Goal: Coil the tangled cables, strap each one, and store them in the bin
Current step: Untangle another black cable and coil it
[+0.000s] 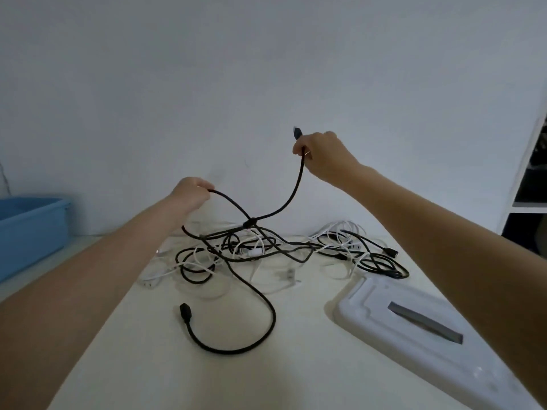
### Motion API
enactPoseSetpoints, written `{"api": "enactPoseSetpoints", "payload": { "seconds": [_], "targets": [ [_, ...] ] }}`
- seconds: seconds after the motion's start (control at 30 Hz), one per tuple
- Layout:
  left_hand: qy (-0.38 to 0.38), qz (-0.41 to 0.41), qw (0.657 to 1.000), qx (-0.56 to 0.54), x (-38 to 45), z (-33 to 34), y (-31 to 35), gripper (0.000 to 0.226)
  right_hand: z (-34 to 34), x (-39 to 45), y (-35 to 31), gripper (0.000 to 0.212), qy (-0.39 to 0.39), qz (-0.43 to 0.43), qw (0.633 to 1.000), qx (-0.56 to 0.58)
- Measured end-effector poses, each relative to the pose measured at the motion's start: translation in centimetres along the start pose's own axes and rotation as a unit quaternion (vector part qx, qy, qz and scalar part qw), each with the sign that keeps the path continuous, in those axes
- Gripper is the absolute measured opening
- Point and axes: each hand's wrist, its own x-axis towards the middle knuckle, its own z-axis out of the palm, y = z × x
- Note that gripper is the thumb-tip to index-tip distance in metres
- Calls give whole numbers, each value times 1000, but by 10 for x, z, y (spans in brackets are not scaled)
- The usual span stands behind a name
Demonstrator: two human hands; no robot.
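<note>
While both hands, left grip [194,192] and right grip [321,155], pinch one black cable [260,294] above the tangle [266,250], nothing is coiled, strapped or in the blue bin [32,226]

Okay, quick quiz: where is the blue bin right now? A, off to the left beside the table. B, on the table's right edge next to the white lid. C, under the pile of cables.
A: the blue bin sits at the far left, beside the table, away from the cables.
</note>
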Motion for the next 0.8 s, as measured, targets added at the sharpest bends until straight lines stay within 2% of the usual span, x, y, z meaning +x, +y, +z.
{"api": "enactPoseSetpoints", "payload": {
  "seconds": [0.07,0.13,0.2,0.3,0.33,0.4,0.47,0.5,0.57,0.63,0.7,0.8],
  "targets": [
    [42,15,999,-15,2,-3,7,38,-13,5,-5,28,50,-36,998,-30],
    [36,44,997,-44,-5,-3,20,35,-26,12,-13,23,98,-49,993,-40],
    [-75,65,993,-63,-15,1,34,27,-32,17,-22,22,101,-69,991,-52],
    [-275,79,958,2,-31,12,44,20,-31,20,-32,25,81,-83,988,-100],
    [-314,72,946,18,-34,17,44,22,-32,21,-32,26,82,-72,987,-115],
    [-342,54,934,90,-39,22,39,31,-36,24,-28,25,89,-7,987,-132],
    [-330,54,925,181,-40,18,30,38,-44,25,-16,23,95,79,984,-132],
    [-337,52,924,172,-39,14,26,37,-46,24,-9,23,94,113,980,-132],
    [-328,25,943,40,-35,6,24,33,-49,20,2,22,63,132,984,-106],
    [-242,-31,959,-140,-26,1,28,32,-46,15,9,23,-45,100,994,-24],
    [-159,-76,945,-274,-16,-1,37,34,-40,7,9,34,-188,76,979,24],
    [-102,-98,915,-378,-8,-3,51,35,-27,-5,6,44,-286,61,955,41]
  ]
}}
